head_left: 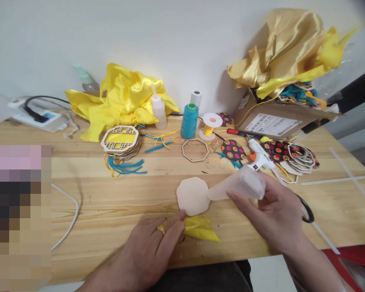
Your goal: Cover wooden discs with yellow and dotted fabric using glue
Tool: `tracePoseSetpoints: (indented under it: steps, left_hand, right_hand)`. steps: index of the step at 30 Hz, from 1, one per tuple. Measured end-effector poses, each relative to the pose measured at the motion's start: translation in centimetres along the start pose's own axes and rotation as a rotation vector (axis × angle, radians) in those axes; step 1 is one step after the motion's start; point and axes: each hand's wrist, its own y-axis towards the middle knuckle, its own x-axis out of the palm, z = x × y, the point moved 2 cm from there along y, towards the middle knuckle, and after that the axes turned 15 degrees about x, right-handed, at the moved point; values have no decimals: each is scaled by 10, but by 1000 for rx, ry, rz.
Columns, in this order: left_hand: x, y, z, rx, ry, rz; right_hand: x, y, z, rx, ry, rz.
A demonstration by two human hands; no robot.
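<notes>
A pale flat piece with a scalloped outline [193,196] lies on the wooden table in front of me. My left hand [156,245], wearing a gold ring, rests flat with its fingers stretched out; one fingertip touches the piece's lower edge. Beside those fingers, a scrap of yellow fabric [201,228] reaches out from under the piece's near side. My right hand [278,211] is wrapped round a translucent squeeze bottle [239,184], tilted on its side, with its narrow tip at the piece's right edge.
Behind are a stack of lattice frames [121,140], a teal thread cone [189,121], a yellow thread spool [211,125], an upright squeeze bottle [158,111] and a glue gun [260,153]. A cardboard box [267,121] heaped with fabric stands right. Glue sticks [337,179] lie nearby.
</notes>
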Motion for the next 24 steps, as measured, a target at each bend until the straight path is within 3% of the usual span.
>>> tracePoseSetpoints:
  steps: [4,8,15,24]
  left_hand:
    - [4,-3,0,-5,-36,-115]
    - [4,-2,0,-2,-29,-100]
    - [-2,9,-1,1,-46,-56]
    - [1,4,0,9,-22,-66]
  right_hand:
    - [5,8,-5,-38,-4,58]
    - [19,12,-15,-95,-1,49]
    - [47,15,-31,-146,61,-87]
    - [36,21,-20,-110,25,14]
